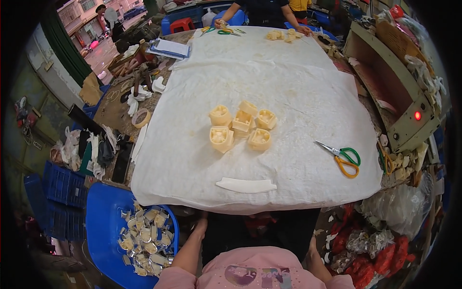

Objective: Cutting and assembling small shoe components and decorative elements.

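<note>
Person's hands: out of sight, grip can't be told | centre: cream parts (pixel 242 121) clustered on cloth (pixel 298 166) | lower centre: white strip (pixel 246 185) | right: scissors (pixel 338 152) | lower left: blue tub (pixel 102 231)

Toward eleven o'clock: a clipboard (pixel 156 50) with white paper (pixel 173 46), a red plastic stool (pixel 183 22) beyond it, a dark blue car (pixel 134 12) outdoors. Tape roll (pixel 142 125) between nine and ten; blue plastic crates (pixel 65 185) past eight. Nearing three, a grey-green metal housing (pixel 409 127) bears a lit red lamp (pixel 417 115).
</note>
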`<action>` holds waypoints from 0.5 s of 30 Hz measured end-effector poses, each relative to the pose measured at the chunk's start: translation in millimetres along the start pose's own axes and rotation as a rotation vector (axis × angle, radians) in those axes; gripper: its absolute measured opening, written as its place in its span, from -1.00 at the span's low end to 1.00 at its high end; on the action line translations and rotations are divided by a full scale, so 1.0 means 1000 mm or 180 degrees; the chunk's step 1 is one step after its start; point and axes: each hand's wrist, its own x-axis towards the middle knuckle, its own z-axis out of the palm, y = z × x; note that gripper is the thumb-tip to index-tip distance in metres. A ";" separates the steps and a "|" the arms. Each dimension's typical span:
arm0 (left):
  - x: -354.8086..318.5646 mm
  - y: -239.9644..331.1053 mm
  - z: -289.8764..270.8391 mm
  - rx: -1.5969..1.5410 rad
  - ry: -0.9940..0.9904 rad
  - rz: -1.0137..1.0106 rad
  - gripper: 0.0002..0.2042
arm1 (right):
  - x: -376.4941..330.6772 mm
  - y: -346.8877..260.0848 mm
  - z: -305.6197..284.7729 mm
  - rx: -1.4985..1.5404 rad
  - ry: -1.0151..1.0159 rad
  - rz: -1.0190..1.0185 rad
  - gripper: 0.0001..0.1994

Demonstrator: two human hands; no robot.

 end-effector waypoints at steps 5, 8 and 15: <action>-0.029 0.020 0.015 -0.0243 -0.0136 0.0043 -0.23 | -0.034 -0.016 0.018 -0.0196 -0.0015 -0.0065 -0.33; -0.032 0.019 0.013 -0.0050 0.0031 0.0219 -0.23 | -0.017 -0.009 0.001 -0.0155 -0.0186 -0.0011 -0.32; -0.041 0.024 0.013 0.0136 0.0179 0.0119 -0.20 | -0.029 -0.014 0.018 0.0032 -0.0369 0.0083 -0.31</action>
